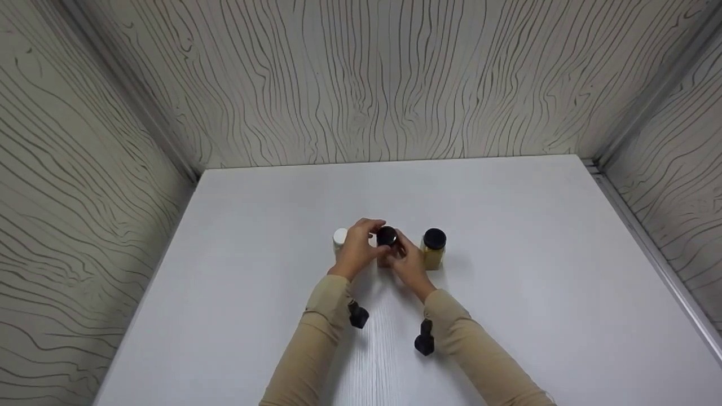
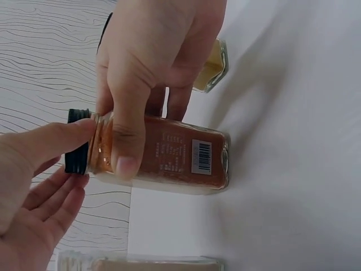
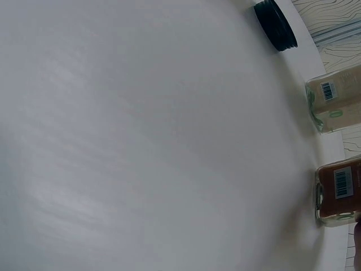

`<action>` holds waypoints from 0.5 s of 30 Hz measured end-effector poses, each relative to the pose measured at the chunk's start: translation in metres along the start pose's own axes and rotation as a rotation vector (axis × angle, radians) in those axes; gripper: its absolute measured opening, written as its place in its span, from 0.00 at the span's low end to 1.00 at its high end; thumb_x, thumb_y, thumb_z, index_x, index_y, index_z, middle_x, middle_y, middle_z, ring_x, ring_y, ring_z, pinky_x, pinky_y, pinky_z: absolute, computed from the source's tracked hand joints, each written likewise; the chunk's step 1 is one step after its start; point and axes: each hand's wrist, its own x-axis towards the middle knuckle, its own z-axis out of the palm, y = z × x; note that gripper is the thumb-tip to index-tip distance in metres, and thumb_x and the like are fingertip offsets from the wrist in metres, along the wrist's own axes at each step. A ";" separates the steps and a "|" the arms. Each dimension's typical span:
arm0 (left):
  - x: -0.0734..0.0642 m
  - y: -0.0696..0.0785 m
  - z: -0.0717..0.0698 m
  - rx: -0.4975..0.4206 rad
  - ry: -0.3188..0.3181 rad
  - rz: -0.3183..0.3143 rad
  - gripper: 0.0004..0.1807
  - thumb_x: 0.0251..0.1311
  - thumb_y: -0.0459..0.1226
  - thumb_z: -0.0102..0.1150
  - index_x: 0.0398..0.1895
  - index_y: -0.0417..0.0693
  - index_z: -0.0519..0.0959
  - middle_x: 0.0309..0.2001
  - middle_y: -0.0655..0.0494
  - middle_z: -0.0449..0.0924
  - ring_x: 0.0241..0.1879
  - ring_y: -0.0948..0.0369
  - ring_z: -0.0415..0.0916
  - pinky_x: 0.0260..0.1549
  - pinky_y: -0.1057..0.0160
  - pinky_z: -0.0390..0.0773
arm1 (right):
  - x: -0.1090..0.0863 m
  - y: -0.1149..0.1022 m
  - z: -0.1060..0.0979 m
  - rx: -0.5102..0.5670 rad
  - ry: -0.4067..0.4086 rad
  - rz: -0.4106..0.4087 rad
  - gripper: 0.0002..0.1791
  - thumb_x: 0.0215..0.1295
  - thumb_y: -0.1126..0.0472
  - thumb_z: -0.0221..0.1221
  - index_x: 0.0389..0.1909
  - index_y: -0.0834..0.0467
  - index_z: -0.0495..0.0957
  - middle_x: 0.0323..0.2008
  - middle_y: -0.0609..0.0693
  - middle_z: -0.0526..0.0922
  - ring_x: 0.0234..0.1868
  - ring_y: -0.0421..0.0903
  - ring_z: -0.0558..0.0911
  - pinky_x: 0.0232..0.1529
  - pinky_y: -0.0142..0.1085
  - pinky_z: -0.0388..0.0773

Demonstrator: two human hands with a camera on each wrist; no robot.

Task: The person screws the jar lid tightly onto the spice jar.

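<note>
A square glass spice jar [image 2: 180, 155] of reddish-brown powder stands upright between the two hands. Its black screw lid [image 2: 78, 141] is pinched between the thumb and fingers of my left hand [image 1: 358, 246]. Lower down, my right hand [image 1: 410, 264] grips the jar's body, the thumb across the front beside the printed text and barcode. To the left, close to my left hand, stands a jar with a white round top [image 1: 340, 237] and pale contents. Near my right hand on the other side is a yellow-filled jar [image 1: 432, 258] with a black lid.
All three jars stand in a row on a white table [image 1: 254, 225], with wood-grain panels [image 1: 361, 84] around its back and sides. A black wrist device [image 1: 358, 316] hangs by the left sleeve. In the right wrist view, a round black ridged piece [image 3: 275, 25] shows at top right.
</note>
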 end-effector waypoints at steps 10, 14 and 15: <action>-0.002 -0.001 -0.001 0.032 0.009 0.024 0.26 0.52 0.30 0.69 0.56 0.34 0.75 0.51 0.40 0.80 0.51 0.50 0.80 0.51 0.56 0.83 | -0.001 -0.002 0.001 0.001 -0.005 0.004 0.33 0.57 0.74 0.59 0.64 0.77 0.61 0.64 0.74 0.67 0.65 0.67 0.70 0.65 0.54 0.72; -0.001 -0.001 -0.001 0.040 0.018 0.040 0.24 0.52 0.30 0.69 0.54 0.34 0.76 0.50 0.40 0.81 0.50 0.49 0.81 0.50 0.56 0.83 | 0.000 0.000 0.002 -0.007 0.005 -0.005 0.33 0.55 0.75 0.60 0.64 0.78 0.62 0.63 0.75 0.67 0.64 0.68 0.71 0.64 0.53 0.73; -0.001 -0.001 -0.002 0.043 0.018 0.042 0.24 0.52 0.30 0.69 0.54 0.34 0.77 0.50 0.40 0.81 0.50 0.50 0.81 0.50 0.56 0.83 | 0.000 0.001 0.002 -0.004 0.003 -0.004 0.33 0.55 0.75 0.60 0.64 0.78 0.62 0.64 0.75 0.67 0.64 0.68 0.71 0.64 0.53 0.73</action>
